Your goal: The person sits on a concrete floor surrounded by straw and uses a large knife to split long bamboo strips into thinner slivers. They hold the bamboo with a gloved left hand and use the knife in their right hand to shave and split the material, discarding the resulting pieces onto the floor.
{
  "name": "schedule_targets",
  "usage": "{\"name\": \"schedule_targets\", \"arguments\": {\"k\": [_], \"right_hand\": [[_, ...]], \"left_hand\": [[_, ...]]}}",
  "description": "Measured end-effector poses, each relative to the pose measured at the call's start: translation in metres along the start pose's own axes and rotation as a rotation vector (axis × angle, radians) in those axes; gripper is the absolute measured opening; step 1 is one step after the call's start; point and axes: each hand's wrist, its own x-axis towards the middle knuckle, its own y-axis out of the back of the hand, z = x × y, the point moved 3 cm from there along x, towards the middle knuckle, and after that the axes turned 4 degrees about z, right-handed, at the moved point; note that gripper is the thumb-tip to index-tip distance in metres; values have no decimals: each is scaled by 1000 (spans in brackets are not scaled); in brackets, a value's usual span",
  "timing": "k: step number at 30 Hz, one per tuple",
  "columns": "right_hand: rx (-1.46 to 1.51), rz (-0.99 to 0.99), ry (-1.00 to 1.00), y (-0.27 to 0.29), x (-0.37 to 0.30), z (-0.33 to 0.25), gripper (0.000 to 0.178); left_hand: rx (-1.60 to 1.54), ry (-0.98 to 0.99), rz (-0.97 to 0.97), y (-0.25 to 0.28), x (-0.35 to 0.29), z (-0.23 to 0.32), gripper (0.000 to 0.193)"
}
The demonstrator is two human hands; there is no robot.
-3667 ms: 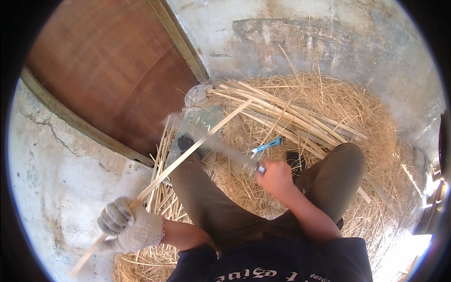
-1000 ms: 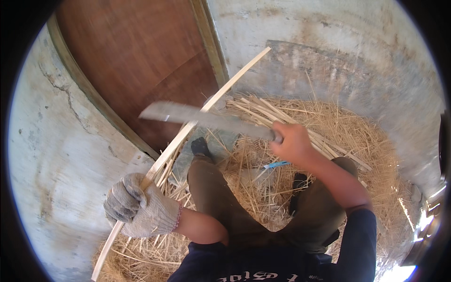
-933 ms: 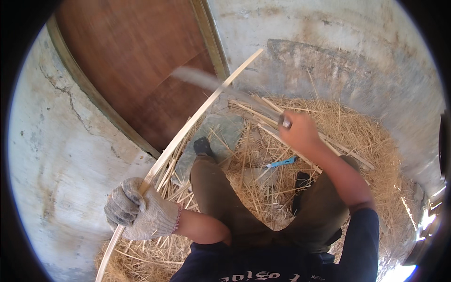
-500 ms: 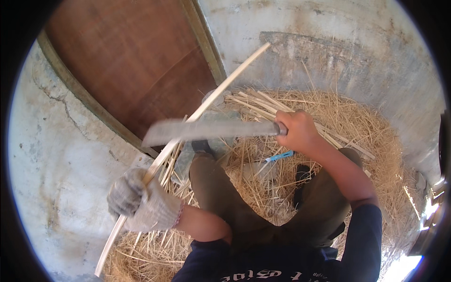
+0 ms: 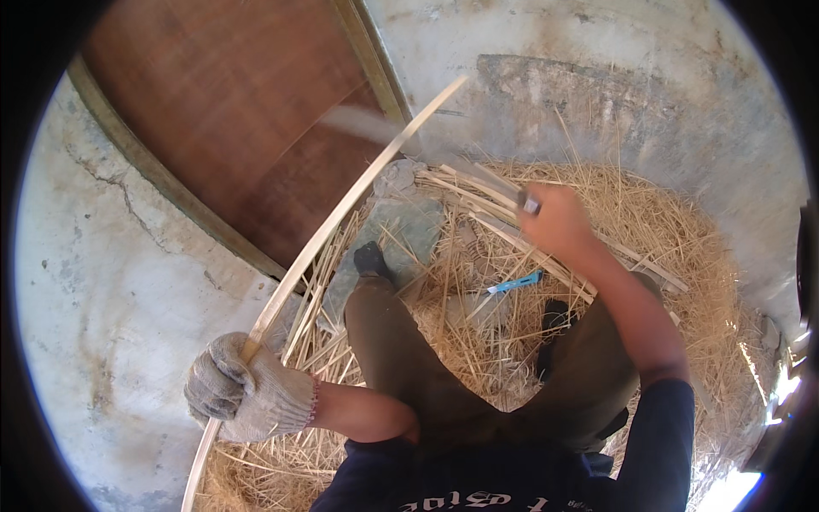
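Note:
A long pale bamboo strip (image 5: 355, 194) slants from the lower left toward the wall, bowed slightly. My left hand (image 5: 243, 388), in a knitted work glove, is closed round its lower part, and the tail end hangs below the fist. Bare and clenched, my right hand (image 5: 559, 224) grips the handle of a machete (image 5: 363, 125). Its blade is smeared by motion and reaches up and left past the strip's upper part; whether the two touch I cannot tell.
Thin shavings (image 5: 674, 230) cover the floor around my legs. A bundle of split strips (image 5: 495, 205) lies ahead, with more strips (image 5: 320, 273) left of my foot. A blue utility knife (image 5: 516, 282) rests between my knees, near a flat stone slab (image 5: 397, 224). A brown door (image 5: 230, 111) and plastered walls surround me.
The machete has swung upward and away from me, from lying level across the strip's middle to pointing up-left. The strip has tipped slightly left, and my left hand has dropped a little.

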Motion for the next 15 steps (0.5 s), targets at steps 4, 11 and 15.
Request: {"name": "schedule_targets", "arguments": {"k": [4,11,15], "right_hand": [[132,58,-459,17,31,90,26],[1202,34,-749,53,34,59,37],[1060,141,-669,49,31,62,39]], "left_hand": [[-42,4,-61,6,9,13,47],[81,330,49,53,18,-41,48],[-166,894,75,100,7,-88,56]]}}
